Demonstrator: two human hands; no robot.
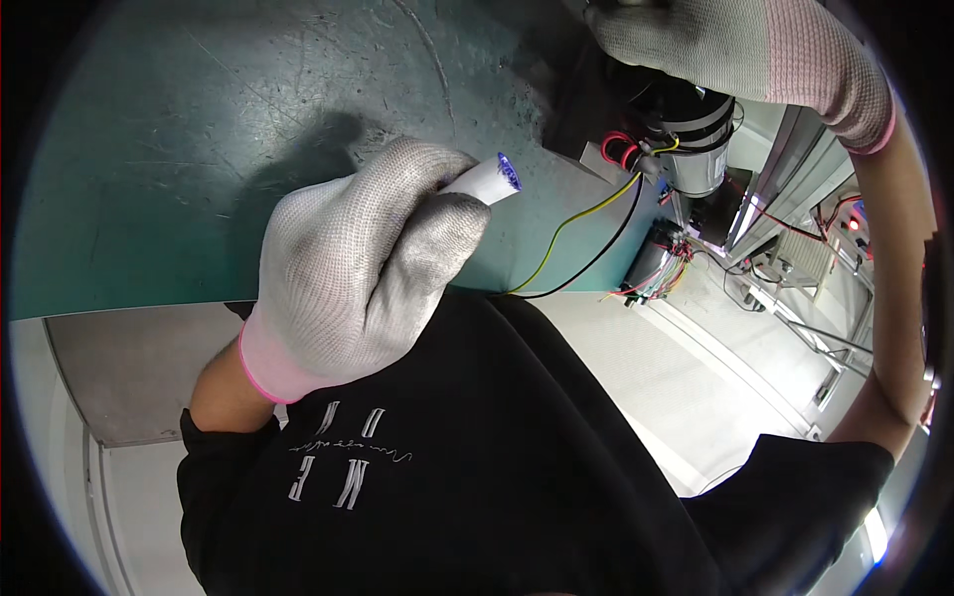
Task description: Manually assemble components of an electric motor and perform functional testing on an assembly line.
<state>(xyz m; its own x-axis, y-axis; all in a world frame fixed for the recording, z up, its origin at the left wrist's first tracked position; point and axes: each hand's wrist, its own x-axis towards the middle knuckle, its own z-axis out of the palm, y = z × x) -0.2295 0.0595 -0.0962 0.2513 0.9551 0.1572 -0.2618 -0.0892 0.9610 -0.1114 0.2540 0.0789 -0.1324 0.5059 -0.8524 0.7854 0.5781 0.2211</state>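
When working in this head view, hold the white stick (477,185) snugly in the gloved left hand (358,258), with thumb and pointing finger wrapped round the body and the blue end (510,172) poking out to the right. Seen over the green table (199,209), near the close edge, well apart from the machine parts on the right. Squeeze just enough to stop any slipping, but not enough to squash, in case of a soft wall. For small moves of the blue end, best to turn the wrist gently, not swing the whole arm. With the right hand (696,45), reach far up to the top right, over the black and silver can (699,169). Cannot tell about any grip there, with the fingertips mostly out of sight; cannot tell about touching the can, either. Watch out for the yellow wire (594,208) and the black wire (611,248), both drooping from beside the can toward the table edge. Easy to snag with a thick glove, so go slowly and steer around. Mind the red loop (621,149) next to the can too. Tug on none of the wires.
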